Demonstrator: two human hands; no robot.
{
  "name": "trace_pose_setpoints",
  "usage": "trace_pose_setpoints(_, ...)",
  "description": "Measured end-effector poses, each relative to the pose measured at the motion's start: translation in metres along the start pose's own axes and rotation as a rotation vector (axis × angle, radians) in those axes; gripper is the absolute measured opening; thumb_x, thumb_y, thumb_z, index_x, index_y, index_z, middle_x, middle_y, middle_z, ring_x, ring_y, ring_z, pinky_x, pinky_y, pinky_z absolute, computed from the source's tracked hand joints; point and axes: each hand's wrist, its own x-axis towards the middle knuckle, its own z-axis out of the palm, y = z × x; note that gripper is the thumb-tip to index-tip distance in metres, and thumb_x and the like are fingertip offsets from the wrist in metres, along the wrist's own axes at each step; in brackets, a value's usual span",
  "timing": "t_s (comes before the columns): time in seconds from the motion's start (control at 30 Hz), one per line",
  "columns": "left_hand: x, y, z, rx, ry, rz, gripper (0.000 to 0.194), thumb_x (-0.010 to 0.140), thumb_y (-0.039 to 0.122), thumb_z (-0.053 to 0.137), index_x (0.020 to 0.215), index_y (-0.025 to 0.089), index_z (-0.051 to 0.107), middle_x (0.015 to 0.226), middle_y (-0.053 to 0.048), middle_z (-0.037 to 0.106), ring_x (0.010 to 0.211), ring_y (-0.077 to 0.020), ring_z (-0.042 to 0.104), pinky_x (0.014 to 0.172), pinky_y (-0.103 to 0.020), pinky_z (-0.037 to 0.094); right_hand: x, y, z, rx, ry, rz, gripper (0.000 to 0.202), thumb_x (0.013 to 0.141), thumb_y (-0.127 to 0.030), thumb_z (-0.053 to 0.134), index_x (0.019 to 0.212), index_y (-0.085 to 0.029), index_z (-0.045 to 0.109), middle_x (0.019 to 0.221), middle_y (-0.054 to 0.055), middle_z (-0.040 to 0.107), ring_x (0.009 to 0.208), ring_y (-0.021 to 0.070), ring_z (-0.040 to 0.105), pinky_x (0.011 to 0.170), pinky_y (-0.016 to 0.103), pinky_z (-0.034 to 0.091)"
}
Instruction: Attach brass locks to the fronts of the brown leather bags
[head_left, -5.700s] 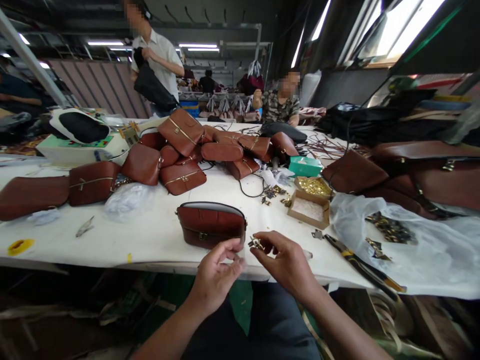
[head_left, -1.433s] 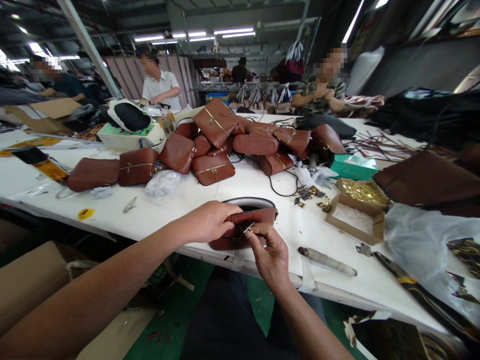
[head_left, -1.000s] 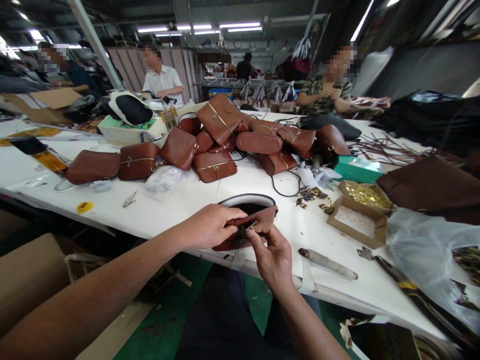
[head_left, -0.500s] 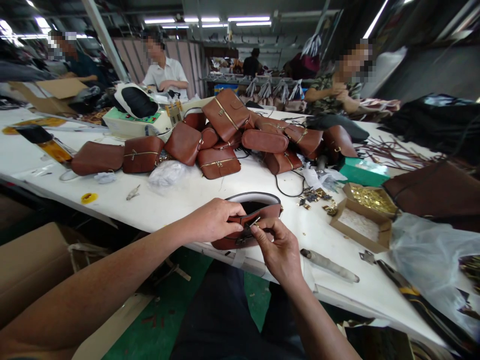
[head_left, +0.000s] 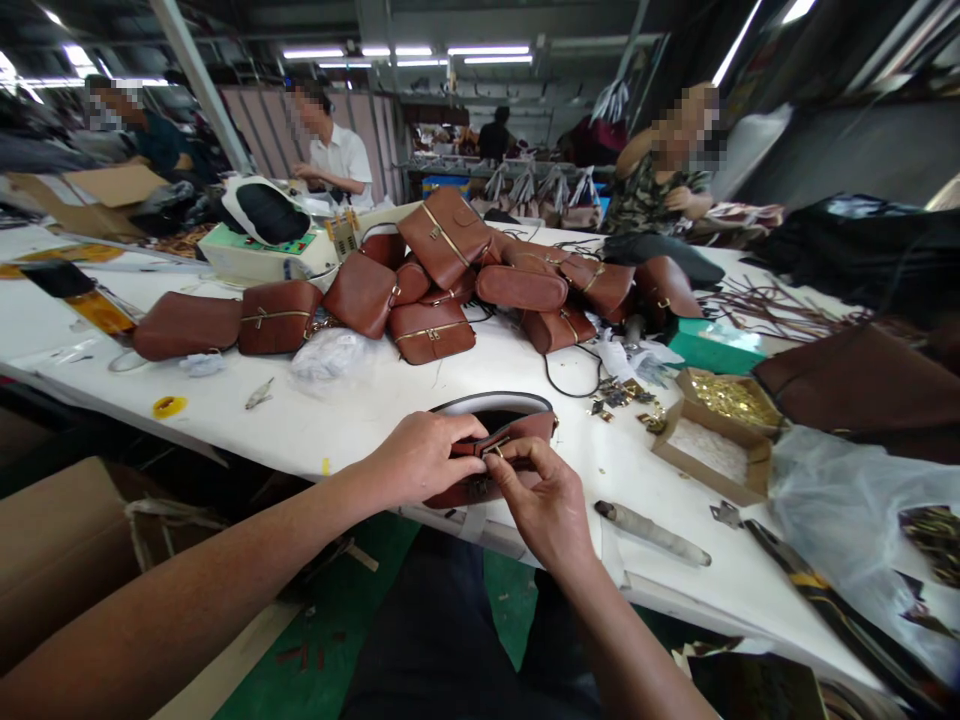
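Note:
A brown leather bag [head_left: 525, 425] lies at the table's front edge, its top open and its dark inside showing. My left hand [head_left: 427, 455] pinches the bag's near rim between thumb and fingers. Close against it, my right hand [head_left: 544, 490] holds a small metal piece [head_left: 495, 452] between thumb and forefinger, at the zip side of the bag. The fingertips of both hands nearly meet there. Exactly how the metal piece sits on the leather is too small to tell.
Brown bags [head_left: 433, 330] are heaped across the table [head_left: 360, 410]. Cardboard trays of gold hardware [head_left: 731, 395] and white bits [head_left: 709, 448] stand right, near a wrapped rod [head_left: 652, 533], long-handled pliers [head_left: 832, 610] and clear plastic [head_left: 832, 500]. People work beyond.
My right hand has brought the metal piece lower and closer to my left fingertips. The view has shifted slightly. The person at the back right has raised an arm to the head.

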Motion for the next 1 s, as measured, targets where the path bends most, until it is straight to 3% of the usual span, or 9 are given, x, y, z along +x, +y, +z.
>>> trace_pose_setpoints(0.07,-0.001,-0.002,0.000,-0.054,0.005,-0.011,0.017,0.090,0.030,0.069,0.105,0.025,0.075,0.096,0.003,0.078,0.086,-0.0171,0.071,0.078,-0.025,0.048,0.006,-0.002,-0.014,-0.061,-0.004,-0.122,0.008,0.093,-0.029,0.075,0.099,-0.024,0.072,0.099,0.005,0.071,0.093,0.0218,0.068,0.082,0.035,0.055)
trace_pose_setpoints(0.2,-0.005,0.004,-0.009,-0.098,-0.057,0.022,0.019,0.088,0.029,0.071,0.106,0.026,0.076,0.092,0.006,0.078,0.084,-0.0153,0.071,0.079,-0.024,0.046,0.021,-0.010,-0.043,-0.294,-0.021,-0.330,0.037,0.088,-0.032,0.082,0.123,-0.025,0.070,0.124,0.011,0.070,0.119,0.0303,0.061,0.100,0.046,0.047)
trace_pose_setpoints(0.33,-0.012,0.014,-0.017,-0.169,-0.107,0.034,0.019,0.087,0.026,0.069,0.104,0.024,0.076,0.093,0.006,0.077,0.084,-0.0144,0.069,0.080,-0.023,0.046,0.028,-0.026,-0.053,-0.293,-0.293,-0.285,0.006,0.093,-0.028,0.078,0.095,-0.025,0.074,0.098,0.003,0.076,0.102,0.0254,0.066,0.094,0.042,0.041)
trace_pose_setpoints(0.4,-0.015,0.018,-0.019,-0.229,-0.144,0.011,0.019,0.087,0.026,0.068,0.103,0.022,0.076,0.092,0.004,0.077,0.084,-0.0148,0.068,0.078,-0.023,0.047,0.027,-0.032,-0.053,-0.234,-0.329,-0.218,0.013,0.093,-0.023,0.078,0.082,-0.023,0.071,0.085,0.000,0.074,0.090,0.0214,0.065,0.090,0.039,0.040)
trace_pose_setpoints(0.67,-0.018,0.033,-0.024,-0.336,-0.254,-0.142,0.026,0.084,0.032,0.066,0.101,0.018,0.080,0.094,-0.003,0.080,0.088,-0.0209,0.071,0.073,-0.025,0.050,0.014,-0.033,-0.044,-0.131,-0.259,-0.098,0.008,0.090,-0.023,0.078,0.083,-0.023,0.074,0.080,-0.001,0.071,0.080,0.0189,0.065,0.080,0.033,0.045)
trace_pose_setpoints(0.7,-0.019,0.034,-0.024,-0.317,-0.242,-0.149,0.025,0.084,0.033,0.067,0.099,0.018,0.080,0.092,-0.003,0.080,0.087,-0.0214,0.071,0.073,-0.025,0.050,0.011,-0.032,-0.043,-0.140,-0.213,-0.114,0.004,0.089,-0.024,0.079,0.090,-0.024,0.075,0.086,0.001,0.072,0.085,0.0206,0.066,0.082,0.034,0.046)
trace_pose_setpoints(0.8,-0.023,0.036,-0.023,-0.287,-0.201,-0.174,0.028,0.081,0.035,0.069,0.098,0.017,0.081,0.087,-0.003,0.079,0.083,-0.0213,0.071,0.072,-0.026,0.051,-0.004,-0.034,-0.038,-0.176,0.022,-0.172,0.025,0.085,-0.027,0.084,0.108,-0.025,0.074,0.110,0.007,0.072,0.105,0.0264,0.065,0.093,0.040,0.048)
trace_pose_setpoints(0.87,-0.026,0.038,-0.022,-0.273,-0.185,-0.192,0.031,0.080,0.036,0.069,0.101,0.017,0.081,0.088,-0.003,0.080,0.082,-0.0213,0.071,0.072,-0.027,0.052,-0.017,-0.037,-0.033,-0.165,0.103,-0.167,0.019,0.088,-0.030,0.081,0.104,-0.024,0.073,0.108,0.007,0.072,0.103,0.0259,0.066,0.093,0.040,0.049)
trace_pose_setpoints(1.0,-0.031,0.045,-0.021,-0.155,-0.144,-0.181,0.033,0.081,0.034,0.068,0.105,0.016,0.081,0.091,-0.003,0.080,0.086,-0.0225,0.072,0.072,-0.027,0.051,-0.037,-0.042,-0.020,-0.051,0.011,-0.066,0.006,0.092,-0.030,0.075,0.090,-0.024,0.073,0.090,0.002,0.073,0.084,0.0205,0.067,0.077,0.033,0.050)
